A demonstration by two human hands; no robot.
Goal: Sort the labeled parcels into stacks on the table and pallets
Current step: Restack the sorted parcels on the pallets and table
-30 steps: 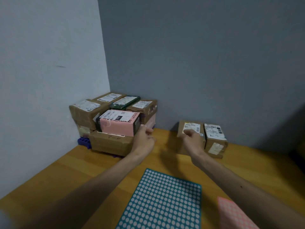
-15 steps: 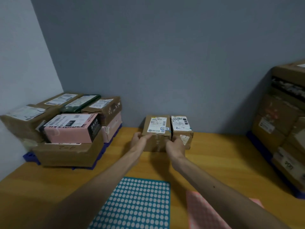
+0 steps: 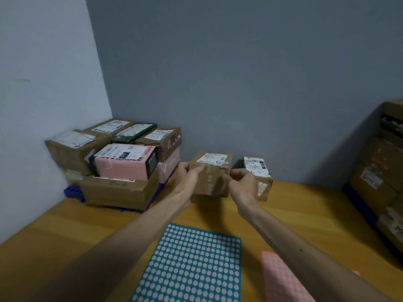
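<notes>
L hand (image 3: pixel 186 183) & R hand (image 3: pixel 243 188) grip small brown cardboard parcel w/ white label (image 3: pixel 212 178) by its sides, at back of yellow wooden surface (image 3: pixel 305 214), just beside second labelled brown parcel (image 3: pixel 258 171).

Two plain walls meet in a corner (image 3: pixel 99 62) at the far left. The left wall (image 3: pixel 43 51) is a pale, bluish white and catches the most light; a faint dark mark (image 3: pixel 21 80) sits on it near the left edge. The far wall (image 3: pixel 239 73) is a flat, darker grey-blue, sinking into deep shadow (image 3: pixel 327 166) low on the right. Below them lies a wooden table (image 3: pixel 305 205), its honey-yellow top banded in lighter and darker strips and reaching both walls. The light is soft and dim.
</notes>
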